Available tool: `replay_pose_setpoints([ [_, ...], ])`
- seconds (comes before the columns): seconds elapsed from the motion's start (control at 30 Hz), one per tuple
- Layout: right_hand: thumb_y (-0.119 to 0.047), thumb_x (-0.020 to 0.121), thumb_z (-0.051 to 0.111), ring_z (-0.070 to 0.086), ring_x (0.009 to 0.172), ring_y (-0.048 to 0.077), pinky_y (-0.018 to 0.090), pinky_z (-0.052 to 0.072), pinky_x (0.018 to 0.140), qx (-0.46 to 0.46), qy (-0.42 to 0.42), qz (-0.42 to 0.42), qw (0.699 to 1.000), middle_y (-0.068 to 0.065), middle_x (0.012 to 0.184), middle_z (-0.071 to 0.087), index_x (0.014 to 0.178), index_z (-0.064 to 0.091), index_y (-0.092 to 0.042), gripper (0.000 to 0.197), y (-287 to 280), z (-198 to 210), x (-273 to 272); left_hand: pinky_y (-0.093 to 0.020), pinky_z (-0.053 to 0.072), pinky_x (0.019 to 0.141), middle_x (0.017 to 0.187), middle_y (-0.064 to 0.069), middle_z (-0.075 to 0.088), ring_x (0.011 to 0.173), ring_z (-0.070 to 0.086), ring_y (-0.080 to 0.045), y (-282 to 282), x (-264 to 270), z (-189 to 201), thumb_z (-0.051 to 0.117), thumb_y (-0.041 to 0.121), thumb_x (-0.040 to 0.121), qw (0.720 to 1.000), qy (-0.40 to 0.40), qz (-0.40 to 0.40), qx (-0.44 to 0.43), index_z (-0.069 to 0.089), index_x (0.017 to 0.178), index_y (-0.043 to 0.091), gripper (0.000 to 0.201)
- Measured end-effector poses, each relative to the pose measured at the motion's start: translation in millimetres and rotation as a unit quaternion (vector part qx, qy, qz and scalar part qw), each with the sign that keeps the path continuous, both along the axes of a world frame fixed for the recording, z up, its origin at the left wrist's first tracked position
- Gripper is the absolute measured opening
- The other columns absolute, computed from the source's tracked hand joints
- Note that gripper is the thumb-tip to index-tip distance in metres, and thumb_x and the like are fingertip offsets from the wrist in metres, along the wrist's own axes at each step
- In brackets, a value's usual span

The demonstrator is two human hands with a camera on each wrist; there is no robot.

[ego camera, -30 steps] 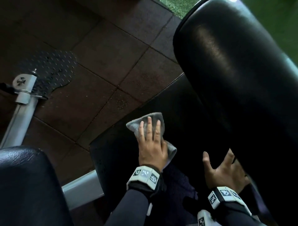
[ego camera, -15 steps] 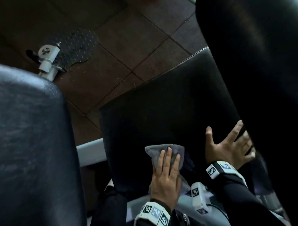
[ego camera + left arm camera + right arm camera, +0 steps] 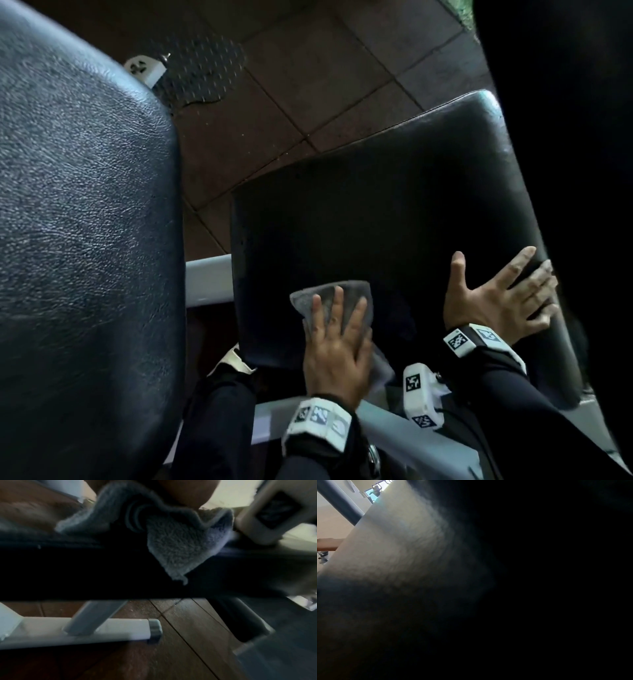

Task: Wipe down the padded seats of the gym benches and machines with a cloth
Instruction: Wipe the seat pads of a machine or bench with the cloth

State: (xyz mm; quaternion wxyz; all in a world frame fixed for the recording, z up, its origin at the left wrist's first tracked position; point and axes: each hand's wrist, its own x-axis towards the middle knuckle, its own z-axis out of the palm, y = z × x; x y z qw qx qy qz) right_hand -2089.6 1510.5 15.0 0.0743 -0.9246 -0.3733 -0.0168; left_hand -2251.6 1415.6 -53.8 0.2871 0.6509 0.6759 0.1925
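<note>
A black padded seat (image 3: 394,192) fills the middle of the head view, tilted toward me. My left hand (image 3: 337,335) lies flat on a grey cloth (image 3: 329,296) and presses it against the seat's near left corner, fingers straight. In the left wrist view a fold of the cloth (image 3: 180,545) hangs over the seat's dark edge (image 3: 85,574). My right hand (image 3: 496,301) rests spread on the seat's right side, its fingers reaching round the edge beside a tall black back pad (image 3: 565,171). The right wrist view is mostly dark, with only padded surface (image 3: 393,547) close up.
A large black pad (image 3: 78,240) bulks at the left, close to my head. White frame tubes (image 3: 209,277) run under the seat, and a white foot bar (image 3: 85,630) lies on the brown tiled floor (image 3: 325,68). A perforated metal plate (image 3: 202,68) sits far left.
The left hand has drawn the cloth down the seat from its far part to the near left corner. The view has swung, bringing the left pad close. The right hand stays on the seat's right edge.
</note>
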Motion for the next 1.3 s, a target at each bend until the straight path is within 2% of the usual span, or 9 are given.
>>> replay_pose_setpoints([
  [0.2, -0.068, 0.085, 0.039, 0.009, 0.143, 0.030, 0.053, 0.006, 0.111, 0.003, 0.004, -0.001, 1.000, 0.016, 0.156, 0.011, 0.150, 0.008, -0.019, 0.087, 0, -3, 2, -0.058, 0.023, 0.112, 0.156, -0.006, 0.024, 0.144, 0.010, -0.039, 29, -72, -45, 0.040, 0.040, 0.092, 0.988, 0.010, 0.152, 0.025, 0.042, 0.143, 0.024, 0.053],
  [0.3, -0.068, 0.086, 0.040, 0.012, 0.142, 0.031, 0.054, 0.008, 0.110, 0.013, -0.006, 0.002, 1.000, 0.016, 0.155, 0.012, 0.150, 0.009, -0.019, 0.086, 0, -5, 2, -0.064, 0.031, 0.106, 0.154, -0.015, 0.027, 0.142, 0.015, -0.045, 4, -81, -52, 0.041, 0.037, 0.093, 0.978, 0.016, 0.205, 0.035, 0.046, 0.141, 0.016, 0.053],
  [0.47, -0.068, 0.086, 0.039, 0.013, 0.141, 0.031, 0.053, 0.009, 0.110, 0.018, -0.010, 0.008, 1.000, 0.017, 0.155, 0.012, 0.150, 0.008, -0.020, 0.085, -1, -6, 2, -0.056, 0.021, 0.112, 0.154, -0.020, 0.027, 0.142, 0.014, -0.045, -39, -36, -31, 0.030, 0.044, 0.099, 0.982, 0.010, 0.187, 0.012, 0.036, 0.145, 0.017, 0.053],
  [0.7, -0.069, 0.085, 0.039, 0.019, 0.139, 0.034, 0.056, 0.013, 0.108, 0.025, -0.023, 0.007, 0.999, 0.020, 0.153, 0.018, 0.149, 0.011, -0.018, 0.086, -2, -8, 2, -0.050, 0.024, 0.109, 0.156, -0.013, 0.026, 0.146, 0.012, -0.034, -33, 24, 2, 0.021, 0.044, 0.101, 0.998, 0.061, -0.011, 0.008, 0.024, 0.152, 0.025, 0.054],
  [0.83, -0.070, 0.084, 0.036, 0.017, 0.140, 0.032, 0.055, 0.012, 0.109, 0.026, -0.024, 0.005, 0.999, 0.019, 0.154, 0.016, 0.149, 0.011, -0.019, 0.087, -2, -9, 2, -0.049, 0.022, 0.112, 0.160, -0.001, 0.019, 0.147, 0.010, -0.028, 2, 12, 3, 0.026, 0.047, 0.099, 0.999, 0.051, -0.006, -0.004, 0.013, 0.152, 0.037, 0.056],
  [0.97, -0.072, 0.082, 0.031, 0.014, 0.141, 0.032, 0.054, 0.011, 0.109, 0.035, -0.024, 0.011, 0.999, 0.018, 0.155, 0.013, 0.149, 0.010, -0.019, 0.088, -2, -9, 2, -0.053, 0.034, 0.109, 0.157, -0.004, 0.024, 0.145, 0.013, -0.032, 33, -31, -14, 0.025, 0.048, 0.098, 0.996, 0.025, 0.079, -0.032, 0.022, 0.149, 0.036, 0.052],
  [1.13, -0.072, 0.082, 0.032, 0.013, 0.141, 0.031, 0.054, 0.011, 0.110, 0.039, -0.028, 0.012, 0.999, 0.017, 0.155, 0.013, 0.149, 0.010, -0.020, 0.088, -3, -11, 4, -0.053, 0.019, 0.113, 0.160, -0.001, 0.006, 0.146, 0.003, -0.033, 6, -74, -43, 0.025, 0.054, 0.094, 0.980, 0.013, 0.189, -0.057, 0.007, 0.149, 0.046, 0.059],
  [1.23, -0.073, 0.081, 0.031, 0.012, 0.142, 0.031, 0.054, 0.010, 0.110, 0.041, -0.028, 0.012, 0.999, 0.016, 0.155, 0.013, 0.149, 0.009, -0.020, 0.088, -3, -13, 6, -0.059, 0.028, 0.109, 0.160, -0.012, 0.013, 0.144, 0.013, -0.040, -28, -66, -41, 0.022, 0.054, 0.098, 0.982, 0.019, 0.180, -0.061, 0.024, 0.150, 0.026, 0.059],
  [1.3, -0.074, 0.081, 0.030, 0.012, 0.142, 0.030, 0.054, 0.010, 0.110, 0.041, -0.028, 0.012, 0.999, 0.016, 0.155, 0.013, 0.149, 0.009, -0.021, 0.089, -2, -13, 6, -0.058, 0.023, 0.112, 0.157, -0.018, 0.016, 0.143, 0.017, -0.041, -51, -49, -39, 0.017, 0.049, 0.102, 0.988, 0.035, 0.137, -0.067, 0.019, 0.152, 0.020, 0.058],
])
